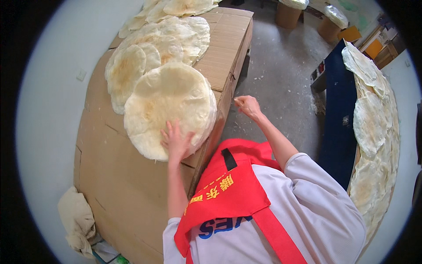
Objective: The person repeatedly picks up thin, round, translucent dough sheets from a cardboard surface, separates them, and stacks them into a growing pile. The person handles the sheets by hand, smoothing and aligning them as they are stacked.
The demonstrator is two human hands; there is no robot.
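Observation:
A stack of large, round, thin flatbreads lies on the cardboard-covered table, close to its right edge. My left hand rests on the near part of the top flatbread, fingers spread. Just past the table's edge, over the floor, my right hand is held up with its fingers curled together. Whatever those fingers hold, if anything, is too small or hidden to name. Beyond the stack, more overlapping flatbreads are spread toward the table's far end.
The table's brown cardboard runs along the white wall. To the right, a dark blue-sided table bears more flatbreads. Brown drums stand on the grey floor at the back. A beige cloth bundle sits at lower left.

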